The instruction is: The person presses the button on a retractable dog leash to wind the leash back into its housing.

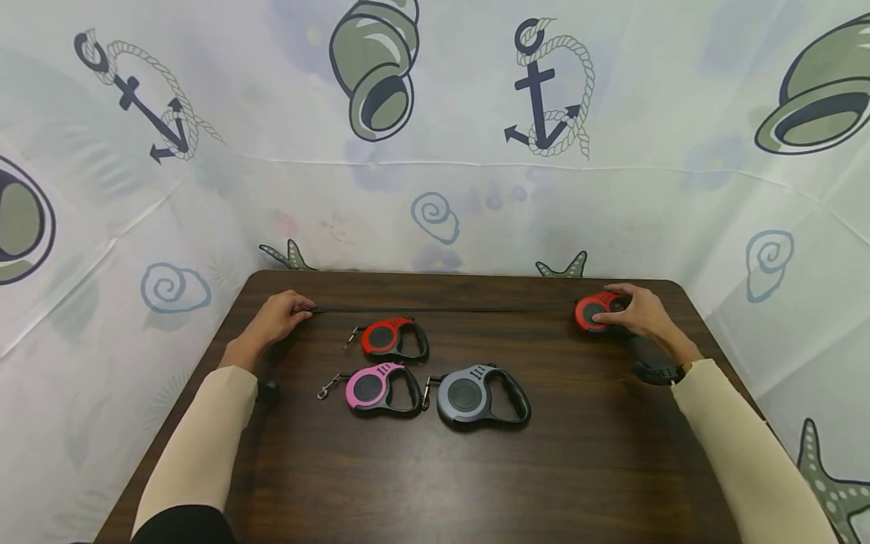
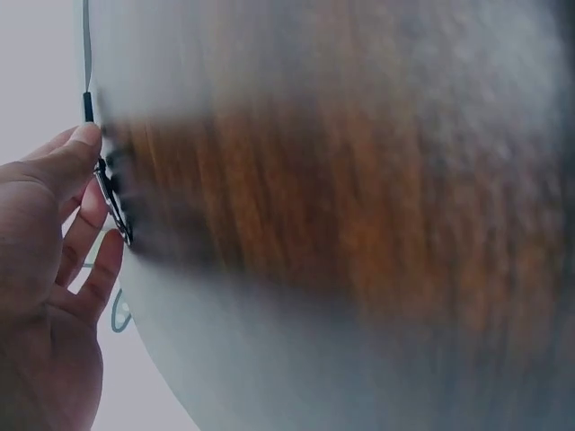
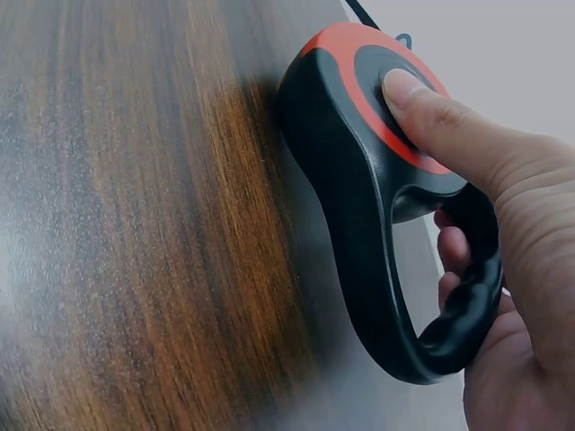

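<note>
My right hand [image 1: 644, 313] grips a red and black retractable dog leash [image 1: 588, 313] near the table's far right corner. In the right wrist view its thumb lies on the round dark centre, and the other fingers are behind the casing and handle. My left hand [image 1: 273, 323] pinches the end of the dark leash strap [image 1: 435, 309] by its metal clip [image 2: 111, 202]. The strap runs nearly straight between both hands along the far side of the table. Just below it lies a second red retractable leash [image 1: 383, 338], touched by neither hand.
A pink retractable leash [image 1: 370, 387] and a larger grey one [image 1: 465, 394] lie side by side on the dark wooden table [image 1: 435, 483]. Their clips point left. A printed white cloth [image 1: 476, 219] hangs behind the table and at its sides.
</note>
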`<action>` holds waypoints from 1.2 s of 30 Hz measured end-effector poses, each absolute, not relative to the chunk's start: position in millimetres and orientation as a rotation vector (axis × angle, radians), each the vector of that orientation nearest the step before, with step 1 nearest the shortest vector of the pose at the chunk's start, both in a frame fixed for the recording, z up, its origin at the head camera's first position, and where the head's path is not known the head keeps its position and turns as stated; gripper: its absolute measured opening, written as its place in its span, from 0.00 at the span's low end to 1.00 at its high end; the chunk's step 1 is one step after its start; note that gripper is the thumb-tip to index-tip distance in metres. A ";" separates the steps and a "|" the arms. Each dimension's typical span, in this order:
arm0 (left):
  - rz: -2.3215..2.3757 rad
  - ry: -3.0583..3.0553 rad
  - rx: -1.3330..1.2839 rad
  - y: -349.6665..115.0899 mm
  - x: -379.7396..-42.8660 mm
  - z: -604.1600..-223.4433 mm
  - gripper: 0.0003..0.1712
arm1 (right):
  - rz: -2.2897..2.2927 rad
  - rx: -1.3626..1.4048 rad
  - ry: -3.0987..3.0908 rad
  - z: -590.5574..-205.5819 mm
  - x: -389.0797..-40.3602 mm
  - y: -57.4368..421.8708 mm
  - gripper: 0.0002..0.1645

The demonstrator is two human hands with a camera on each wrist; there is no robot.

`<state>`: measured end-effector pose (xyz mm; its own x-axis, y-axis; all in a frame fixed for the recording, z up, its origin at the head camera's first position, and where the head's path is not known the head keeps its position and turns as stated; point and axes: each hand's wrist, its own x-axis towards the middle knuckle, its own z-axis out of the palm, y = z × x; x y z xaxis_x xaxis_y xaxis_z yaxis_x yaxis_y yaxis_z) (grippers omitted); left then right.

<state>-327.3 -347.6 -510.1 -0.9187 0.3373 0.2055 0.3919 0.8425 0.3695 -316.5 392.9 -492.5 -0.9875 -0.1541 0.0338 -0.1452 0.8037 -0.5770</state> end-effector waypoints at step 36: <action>-0.724 -2.714 -0.678 -359.1 -321.1 -492.5 0.09 | -1.125 -0.383 2.964 -492.0 -303.6 406.1 0.40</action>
